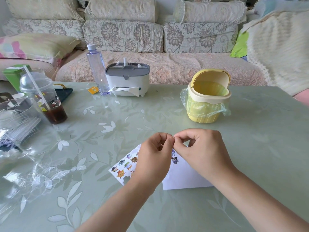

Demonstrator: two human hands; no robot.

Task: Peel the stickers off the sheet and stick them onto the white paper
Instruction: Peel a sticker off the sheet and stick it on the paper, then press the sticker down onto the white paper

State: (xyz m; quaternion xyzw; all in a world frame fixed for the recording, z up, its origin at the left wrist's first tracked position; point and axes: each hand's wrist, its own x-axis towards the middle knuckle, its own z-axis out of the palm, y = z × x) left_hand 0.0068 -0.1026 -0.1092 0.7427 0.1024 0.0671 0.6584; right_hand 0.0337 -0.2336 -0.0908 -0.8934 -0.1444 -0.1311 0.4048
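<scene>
Premises were a home living room. A sofa (pixel 123 36) with floral cushion covers ran along the far side. The table (pixel 133 114), under a leaf-patterned cover, carried a tissue box (pixel 127 79), a small yellow bin (pixel 207 101), a water bottle (pixel 97 69) and a takeaway drink cup (pixel 45 97).

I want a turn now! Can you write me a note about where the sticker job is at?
Left hand and right hand: raised, fingertips together pinching one tiny piece, too small to name.
Sticker sheet: flat on the table under the left hand, many stickers on it.
White paper: to its right, two purple stickers seem stuck on.
Left: peel and stick the rest.
</scene>
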